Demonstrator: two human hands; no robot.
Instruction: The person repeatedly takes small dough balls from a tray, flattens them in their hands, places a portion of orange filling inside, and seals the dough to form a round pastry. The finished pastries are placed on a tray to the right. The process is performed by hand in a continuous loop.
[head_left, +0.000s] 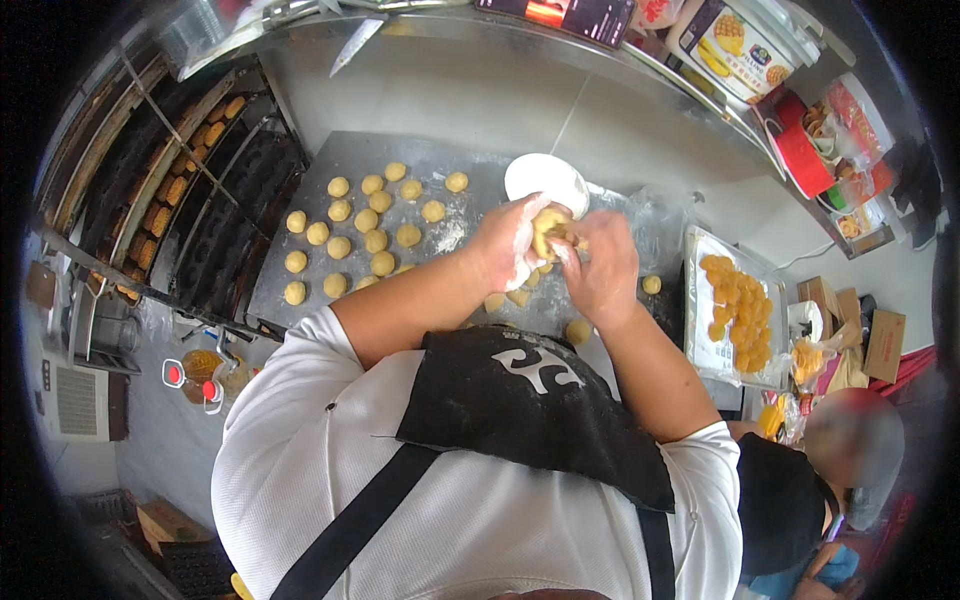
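Note:
My left hand (510, 244), dusted with flour along the palm, cups an opened piece of yellow dough (545, 231). The fingers of my right hand (606, 266) are on the dough's near rim and look blurred; what lies inside the dough is partly hidden. Just beyond my hands stands a white bowl (546, 177). Several round dough balls (366, 220) lie spread over the floured metal worktop (292, 195) to the left. Smaller dough pieces (517, 297) sit below my hands, partly covered by them.
At right, a plastic-lined tray (694, 300) holds several amber filling balls (739, 311). A single dough ball (651, 284) rests before it. A rack (161, 202) with baked pastries (159, 220) stands left. Overhead runs a shelf (450, 22) with a knife (357, 46). Another person (780, 502) is at lower right.

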